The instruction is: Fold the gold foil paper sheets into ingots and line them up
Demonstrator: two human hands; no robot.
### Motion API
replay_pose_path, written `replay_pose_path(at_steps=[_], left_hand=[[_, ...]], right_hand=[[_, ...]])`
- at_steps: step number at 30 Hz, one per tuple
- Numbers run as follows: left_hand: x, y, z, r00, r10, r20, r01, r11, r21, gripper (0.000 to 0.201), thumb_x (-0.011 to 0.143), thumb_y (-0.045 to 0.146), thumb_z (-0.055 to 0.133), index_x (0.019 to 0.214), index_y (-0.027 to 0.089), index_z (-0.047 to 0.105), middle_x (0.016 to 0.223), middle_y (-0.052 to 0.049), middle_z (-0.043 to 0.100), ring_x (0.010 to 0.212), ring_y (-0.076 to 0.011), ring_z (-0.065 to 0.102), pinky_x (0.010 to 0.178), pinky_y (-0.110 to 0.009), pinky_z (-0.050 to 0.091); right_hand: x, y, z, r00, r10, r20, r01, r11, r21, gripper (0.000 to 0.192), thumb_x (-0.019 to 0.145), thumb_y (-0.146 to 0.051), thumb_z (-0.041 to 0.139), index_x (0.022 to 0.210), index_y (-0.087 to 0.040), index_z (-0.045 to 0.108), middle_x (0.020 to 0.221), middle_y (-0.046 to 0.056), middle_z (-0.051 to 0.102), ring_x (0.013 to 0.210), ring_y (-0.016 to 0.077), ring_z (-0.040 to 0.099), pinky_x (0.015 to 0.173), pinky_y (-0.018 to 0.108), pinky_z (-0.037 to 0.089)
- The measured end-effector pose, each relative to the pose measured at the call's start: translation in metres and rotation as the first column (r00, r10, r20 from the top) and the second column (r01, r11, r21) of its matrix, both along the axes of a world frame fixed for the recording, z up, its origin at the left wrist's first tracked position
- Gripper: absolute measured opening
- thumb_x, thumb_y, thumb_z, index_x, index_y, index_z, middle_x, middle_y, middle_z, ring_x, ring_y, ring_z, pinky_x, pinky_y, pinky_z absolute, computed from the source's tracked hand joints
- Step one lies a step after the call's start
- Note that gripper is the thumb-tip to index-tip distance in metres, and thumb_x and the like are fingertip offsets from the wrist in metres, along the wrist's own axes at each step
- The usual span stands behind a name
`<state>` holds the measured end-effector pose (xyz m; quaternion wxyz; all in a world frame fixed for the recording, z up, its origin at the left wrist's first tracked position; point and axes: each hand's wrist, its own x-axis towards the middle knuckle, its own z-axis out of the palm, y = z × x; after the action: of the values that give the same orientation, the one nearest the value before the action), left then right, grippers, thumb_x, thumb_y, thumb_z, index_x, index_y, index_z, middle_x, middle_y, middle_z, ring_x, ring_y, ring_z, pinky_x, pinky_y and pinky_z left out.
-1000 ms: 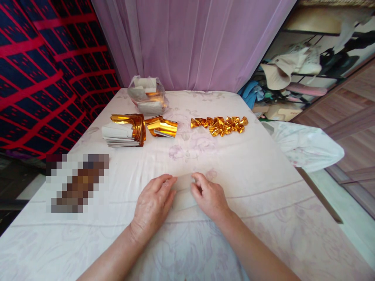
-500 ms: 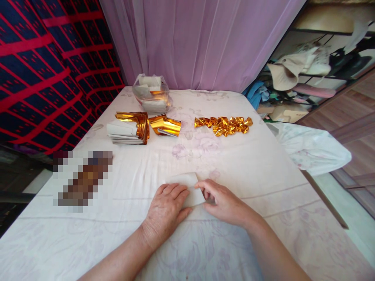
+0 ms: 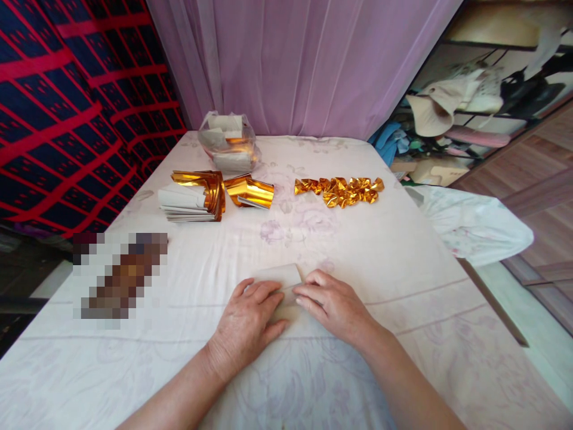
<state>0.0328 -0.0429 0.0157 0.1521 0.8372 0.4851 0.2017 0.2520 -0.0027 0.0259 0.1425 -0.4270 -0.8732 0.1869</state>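
Note:
A pale grey-white sheet of paper (image 3: 282, 275) lies folded on the table in front of me, its near part covered by my hands. My left hand (image 3: 248, 313) rests flat over its left side, fingers stretched and thumb apart. At the right edge of the paper, my right hand (image 3: 333, 304) has its fingertips and thumb drawn together on the fold. Farther off, a fanned stack of gold-foil paper (image 3: 188, 203) with pale backs lies to the left, beside a curled gold sheet (image 3: 251, 192). Several folded gold-foil pieces (image 3: 344, 191) sit in a cluster at the right.
A clear plastic bag (image 3: 228, 143) of more paper stands at the table's far left. The table wears a pale floral cloth (image 3: 215, 370). A blurred-out item (image 3: 125, 275) lies left. A purple curtain (image 3: 277, 65) hangs behind; cluttered shelves (image 3: 474, 125) stand right.
The paper's right edge, raised before with a gap beneath it, is now lower and flatter. My right hand has shifted slightly left and its fingers have come closer together.

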Motion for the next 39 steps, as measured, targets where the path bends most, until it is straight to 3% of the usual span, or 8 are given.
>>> replay_pose_path(at_steps=[8, 14, 20, 23, 25, 29, 33, 39], left_hand=[[-0.004, 0.007, -0.007, 0.99, 0.086, 0.115, -0.089, 0.996, 0.02, 0.021, 0.095, 0.021, 0.048, 0.11, 0.02, 0.062, 0.095, -0.006, 0.072, 0.09, -0.0215, 0.067, 0.091, -0.042, 0.053], [-0.005, 0.006, -0.017, 0.985, 0.131, 0.11, -0.138, 0.989, 0.059, 0.038, 0.093, 0.017, 0.047, 0.131, 0.019, 0.047, 0.105, -0.008, 0.071, 0.098, -0.0235, 0.066, 0.087, -0.041, 0.055], [-0.004, 0.008, -0.015, 0.983, 0.128, 0.128, -0.135, 0.99, 0.047, 0.036, 0.092, 0.017, 0.05, 0.128, 0.017, 0.051, 0.102, -0.009, 0.069, 0.093, -0.0221, 0.065, 0.086, -0.04, 0.055], [-0.004, 0.009, -0.014, 0.983, 0.134, 0.124, -0.145, 0.986, 0.085, 0.034, 0.092, 0.016, 0.05, 0.125, 0.018, 0.056, 0.111, -0.01, 0.065, 0.099, -0.0209, 0.064, 0.087, -0.037, 0.056], [-0.004, 0.009, -0.012, 0.989, 0.124, 0.083, -0.136, 0.978, 0.159, 0.029, 0.092, 0.015, 0.05, 0.118, 0.018, 0.061, 0.118, -0.011, 0.062, 0.105, -0.0221, 0.062, 0.089, -0.037, 0.055], [0.002, 0.001, -0.007, 0.992, 0.089, -0.086, -0.059, 0.95, 0.306, 0.026, 0.092, 0.015, 0.051, 0.113, 0.019, 0.066, 0.126, -0.009, 0.064, 0.12, -0.0289, 0.055, 0.104, -0.05, 0.045], [0.014, -0.011, -0.008, 0.977, 0.064, -0.203, -0.001, 0.955, 0.297, 0.033, 0.096, 0.026, 0.048, 0.125, 0.016, 0.061, 0.128, -0.007, 0.066, 0.123, -0.0264, 0.056, 0.109, -0.048, 0.039], [0.019, -0.021, -0.017, 0.957, 0.111, -0.267, -0.029, 0.955, 0.296, 0.043, 0.097, 0.04, 0.048, 0.131, 0.015, 0.057, 0.132, -0.007, 0.064, 0.124, -0.0235, 0.057, 0.111, -0.043, 0.035]], right_hand=[[-0.01, 0.003, -0.022, 0.978, -0.163, -0.132, 0.176, 0.979, 0.098, 0.016, 0.092, -0.027, 0.056, 0.083, -0.022, 0.069, 0.084, 0.001, 0.065, 0.077, 0.0136, 0.064, 0.07, 0.025, 0.047], [-0.015, 0.002, -0.026, 0.961, -0.232, -0.153, 0.253, 0.958, 0.138, 0.023, 0.095, -0.031, 0.05, 0.081, -0.022, 0.066, 0.082, 0.001, 0.064, 0.073, 0.0138, 0.063, 0.067, 0.024, 0.046], [-0.018, 0.002, -0.027, 0.947, -0.287, -0.145, 0.31, 0.935, 0.173, 0.019, 0.092, -0.03, 0.055, 0.078, -0.022, 0.064, 0.08, 0.0, 0.063, 0.071, 0.0127, 0.062, 0.065, 0.023, 0.042], [-0.021, 0.002, -0.028, 0.946, -0.311, -0.096, 0.324, 0.927, 0.19, 0.018, 0.091, -0.03, 0.057, 0.077, -0.022, 0.064, 0.081, 0.0, 0.063, 0.072, 0.013, 0.061, 0.065, 0.024, 0.04], [-0.023, 0.002, -0.028, 0.942, -0.327, -0.072, 0.335, 0.92, 0.202, 0.017, 0.09, -0.031, 0.058, 0.076, -0.022, 0.064, 0.08, 0.0, 0.063, 0.072, 0.0131, 0.061, 0.064, 0.024, 0.039], [-0.025, 0.003, -0.028, 0.938, -0.343, -0.052, 0.346, 0.914, 0.211, 0.017, 0.089, -0.032, 0.059, 0.075, -0.022, 0.063, 0.08, -0.001, 0.063, 0.071, 0.013, 0.06, 0.063, 0.024, 0.038], [-0.025, 0.004, -0.028, 0.935, -0.352, -0.052, 0.354, 0.911, 0.209, 0.017, 0.089, -0.032, 0.059, 0.075, -0.023, 0.062, 0.08, -0.001, 0.064, 0.072, 0.0134, 0.06, 0.063, 0.024, 0.038], [-0.024, 0.005, -0.03, 0.929, -0.363, -0.066, 0.369, 0.901, 0.228, 0.012, 0.089, -0.031, 0.059, 0.082, -0.023, 0.063, 0.084, 0.0, 0.065, 0.074, 0.0137, 0.062, 0.064, 0.024, 0.039]])
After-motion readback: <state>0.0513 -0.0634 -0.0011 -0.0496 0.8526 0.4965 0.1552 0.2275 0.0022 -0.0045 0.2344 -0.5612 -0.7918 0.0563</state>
